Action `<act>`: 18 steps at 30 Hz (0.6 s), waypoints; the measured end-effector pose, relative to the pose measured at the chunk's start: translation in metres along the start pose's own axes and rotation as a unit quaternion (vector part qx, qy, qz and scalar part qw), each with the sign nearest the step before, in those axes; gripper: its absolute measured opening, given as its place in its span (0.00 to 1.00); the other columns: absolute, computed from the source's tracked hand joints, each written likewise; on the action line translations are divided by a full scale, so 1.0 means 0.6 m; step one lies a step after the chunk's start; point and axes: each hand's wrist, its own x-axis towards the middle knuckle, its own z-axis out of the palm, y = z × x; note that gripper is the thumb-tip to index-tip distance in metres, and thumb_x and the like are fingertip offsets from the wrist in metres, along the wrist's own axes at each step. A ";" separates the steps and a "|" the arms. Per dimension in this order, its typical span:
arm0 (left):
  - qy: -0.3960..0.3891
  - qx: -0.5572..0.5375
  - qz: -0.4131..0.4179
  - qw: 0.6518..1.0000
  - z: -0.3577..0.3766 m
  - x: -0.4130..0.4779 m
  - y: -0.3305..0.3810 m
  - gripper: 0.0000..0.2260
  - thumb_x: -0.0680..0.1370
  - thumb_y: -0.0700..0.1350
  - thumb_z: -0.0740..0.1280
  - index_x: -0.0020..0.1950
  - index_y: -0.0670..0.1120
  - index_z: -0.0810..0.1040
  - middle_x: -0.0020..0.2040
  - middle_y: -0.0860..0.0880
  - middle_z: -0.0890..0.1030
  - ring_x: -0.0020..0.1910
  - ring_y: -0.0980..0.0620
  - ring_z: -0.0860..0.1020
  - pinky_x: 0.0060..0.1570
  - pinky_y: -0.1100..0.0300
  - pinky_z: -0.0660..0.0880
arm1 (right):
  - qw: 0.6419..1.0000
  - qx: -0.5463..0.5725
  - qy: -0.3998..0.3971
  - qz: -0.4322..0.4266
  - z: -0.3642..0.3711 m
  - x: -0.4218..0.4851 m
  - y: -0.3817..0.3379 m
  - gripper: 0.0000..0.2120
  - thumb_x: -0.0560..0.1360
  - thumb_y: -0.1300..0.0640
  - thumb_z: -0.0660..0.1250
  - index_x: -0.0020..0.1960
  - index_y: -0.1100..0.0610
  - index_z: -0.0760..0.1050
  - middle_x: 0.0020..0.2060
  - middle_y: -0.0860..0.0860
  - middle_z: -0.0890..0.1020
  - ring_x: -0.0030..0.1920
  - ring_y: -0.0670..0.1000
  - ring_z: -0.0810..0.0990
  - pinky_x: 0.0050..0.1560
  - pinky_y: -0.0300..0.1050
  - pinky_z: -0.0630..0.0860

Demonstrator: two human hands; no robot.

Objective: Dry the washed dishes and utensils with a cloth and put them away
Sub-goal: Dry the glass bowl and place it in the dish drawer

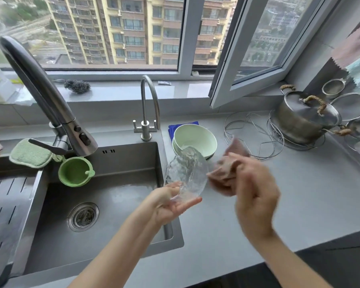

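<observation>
My left hand [170,202] holds a clear textured glass dish [188,173] tilted on edge over the sink's right rim. My right hand [256,196] grips a brownish-pink cloth [229,165] just right of the dish; hand and cloth are blurred. Whether the cloth touches the glass I cannot tell. Behind the dish, pale green bowls [195,140] sit stacked on a blue cloth [183,125] on the grey counter [299,194].
The steel sink [104,196] lies left with a green strainer [75,171], a large faucet [44,96] and a small tap [148,107]. Wire racks [256,132], a lidded steel pot [306,119] and strainers [351,104] stand at the right. An open window sash [247,65] juts inward.
</observation>
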 end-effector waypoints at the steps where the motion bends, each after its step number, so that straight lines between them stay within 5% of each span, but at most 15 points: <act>1: -0.012 0.026 0.009 1.000 0.009 -0.001 -0.004 0.12 0.82 0.33 0.53 0.60 0.38 0.73 0.48 0.35 0.80 0.37 0.39 0.83 0.25 0.48 0.79 | 0.999 -0.012 -0.040 0.004 0.023 -0.025 0.007 0.17 0.82 0.48 0.56 0.55 0.57 0.79 0.59 0.55 0.80 0.62 0.60 0.77 0.58 0.64 0.73; 3: -0.024 0.083 0.036 0.996 0.025 -0.005 -0.008 0.11 0.81 0.33 0.54 0.50 0.39 0.76 0.34 0.43 0.82 0.24 0.52 0.80 0.19 0.62 0.75 | 0.994 -0.062 -0.089 -0.026 0.058 -0.054 0.011 0.21 0.81 0.46 0.57 0.68 0.56 0.70 0.70 0.62 0.69 0.72 0.63 0.65 0.69 0.61 0.66; 6: 0.011 0.209 0.117 0.971 0.029 -0.006 0.003 0.07 0.80 0.34 0.58 0.47 0.38 0.75 0.26 0.48 0.78 0.19 0.58 0.75 0.16 0.69 0.69 | 0.995 -0.035 -0.088 -0.028 0.066 -0.016 0.000 0.21 0.79 0.46 0.59 0.68 0.55 0.69 0.69 0.61 0.69 0.71 0.59 0.68 0.68 0.53 0.68; 9: 0.051 0.319 0.161 0.933 0.019 -0.012 0.025 0.03 0.79 0.36 0.62 0.49 0.37 0.74 0.31 0.45 0.74 0.18 0.58 0.73 0.15 0.71 0.64 | 0.973 0.128 -0.129 0.142 0.046 0.057 -0.023 0.12 0.75 0.50 0.66 0.56 0.52 0.79 0.51 0.51 0.81 0.51 0.48 0.81 0.50 0.44 0.76; 11: 0.060 0.399 0.190 0.895 0.016 -0.022 0.033 0.06 0.78 0.37 0.64 0.41 0.39 0.74 0.30 0.46 0.73 0.17 0.58 0.72 0.16 0.71 0.63 | 0.918 0.198 -0.197 0.281 0.031 0.110 -0.027 0.11 0.74 0.50 0.66 0.49 0.57 0.81 0.37 0.57 0.78 0.37 0.55 0.76 0.39 0.48 0.72; 14: 0.078 0.495 0.249 0.829 0.021 -0.035 0.035 0.12 0.77 0.36 0.64 0.33 0.41 0.73 0.22 0.48 0.73 0.15 0.57 0.67 0.17 0.70 0.62 | 0.817 0.279 -0.259 0.433 0.019 0.145 -0.007 0.17 0.77 0.49 0.61 0.50 0.62 0.80 0.44 0.61 0.80 0.47 0.59 0.79 0.51 0.54 0.75; 16: 0.083 0.512 0.311 0.797 0.034 -0.036 0.030 0.12 0.77 0.37 0.64 0.33 0.41 0.73 0.24 0.46 0.75 0.17 0.55 0.68 0.18 0.68 0.63 | 0.734 0.393 -0.213 0.511 0.024 0.127 -0.005 0.20 0.77 0.46 0.59 0.55 0.62 0.76 0.50 0.60 0.78 0.53 0.60 0.77 0.55 0.52 0.77; 18: 0.098 0.507 0.396 0.760 0.053 -0.032 0.022 0.11 0.77 0.40 0.64 0.35 0.41 0.73 0.28 0.44 0.77 0.22 0.51 0.72 0.23 0.61 0.68 | 0.642 0.493 -0.146 0.569 0.033 0.081 -0.013 0.24 0.76 0.45 0.57 0.62 0.62 0.71 0.52 0.61 0.77 0.50 0.61 0.79 0.41 0.51 0.82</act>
